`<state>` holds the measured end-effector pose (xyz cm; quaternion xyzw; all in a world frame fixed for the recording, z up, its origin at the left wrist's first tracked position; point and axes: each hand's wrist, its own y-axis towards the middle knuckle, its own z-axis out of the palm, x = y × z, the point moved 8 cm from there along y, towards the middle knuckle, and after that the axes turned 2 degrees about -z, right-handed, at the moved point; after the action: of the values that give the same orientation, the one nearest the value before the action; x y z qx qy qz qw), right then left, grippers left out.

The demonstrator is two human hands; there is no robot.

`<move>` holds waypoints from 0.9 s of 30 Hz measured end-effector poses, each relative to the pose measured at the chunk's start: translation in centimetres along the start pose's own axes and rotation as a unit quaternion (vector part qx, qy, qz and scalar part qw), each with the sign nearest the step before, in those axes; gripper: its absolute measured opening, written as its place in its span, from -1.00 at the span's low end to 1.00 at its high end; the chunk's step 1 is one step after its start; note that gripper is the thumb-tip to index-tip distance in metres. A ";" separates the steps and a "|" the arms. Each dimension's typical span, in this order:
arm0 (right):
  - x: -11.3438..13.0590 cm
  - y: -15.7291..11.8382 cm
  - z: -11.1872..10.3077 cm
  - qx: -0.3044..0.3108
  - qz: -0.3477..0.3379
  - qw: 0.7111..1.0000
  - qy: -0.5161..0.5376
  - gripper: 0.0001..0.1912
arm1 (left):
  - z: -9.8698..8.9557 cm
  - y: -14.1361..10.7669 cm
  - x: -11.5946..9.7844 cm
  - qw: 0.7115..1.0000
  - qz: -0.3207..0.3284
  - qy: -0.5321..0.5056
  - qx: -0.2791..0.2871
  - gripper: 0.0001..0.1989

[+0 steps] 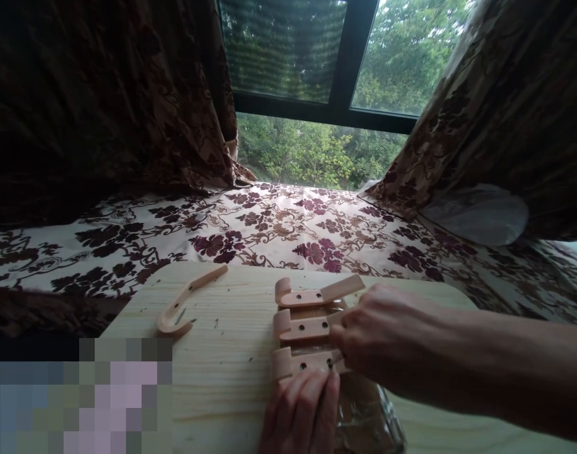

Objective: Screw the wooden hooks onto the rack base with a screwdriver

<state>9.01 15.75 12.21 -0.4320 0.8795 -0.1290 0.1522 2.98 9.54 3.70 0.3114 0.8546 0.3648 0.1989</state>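
Three pale wooden hook-shaped pieces lie side by side, each showing two dark holes: the far piece (308, 297), the middle piece (309, 328) and the near piece (311, 364). Beneath them is a brown, tape-covered package (364, 416). My left hand (302, 410) presses its closed fingers against the near piece, holding it at its front edge. Above the right ends of the pieces, my right hand (366, 328) is closed in a fist. A thin dark tip shows below it, at the near piece's right hole; what the fist grips is hidden.
A J-shaped wooden hook (168, 318) lies at the left of the pale wooden board (222, 391), with small dark specks around. Behind stretches a floral cloth (279, 221) up to a window (340, 107) between patterned curtains (184, 113). A whitish round object (482, 214) sits at right.
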 end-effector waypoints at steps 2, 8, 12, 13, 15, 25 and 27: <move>-1.2 0.2 -0.3 0.043 0.059 0.997 0.035 -0.92 | 0.0 -0.1 0.1 1.000 0.005 -0.001 0.007 -0.67; -1.1 -0.5 -1.5 0.044 0.032 0.996 0.076 -0.89 | 0.0 -0.2 0.1 0.999 0.039 0.007 0.016 -0.66; 1.0 -1.3 -1.5 -0.057 -0.098 0.993 -0.025 -0.75 | -0.3 -0.2 0.0 1.000 0.027 -0.003 -0.007 -0.70; 1.3 -1.5 -1.2 -0.070 -0.116 0.989 -0.056 -0.74 | -0.3 -0.2 0.0 1.000 0.023 -0.009 -0.006 -0.70; 1.8 -1.5 -0.5 -0.076 -0.140 0.984 -0.085 -0.75 | -0.2 -0.1 0.0 1.000 0.012 -0.017 0.000 -0.71; -2.0 -0.6 0.7 0.018 0.104 0.989 0.104 -0.84 | 0.4 -0.5 0.1 0.997 0.069 -0.002 0.044 -0.62; -2.6 -0.8 0.2 0.031 0.147 0.982 0.118 -0.85 | 0.4 -0.7 0.2 0.996 0.072 -0.001 0.047 -0.61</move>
<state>11.23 17.32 12.72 -0.2750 0.9408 -0.1824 0.0779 2.84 9.52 2.90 0.3816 0.8460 0.3371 0.1580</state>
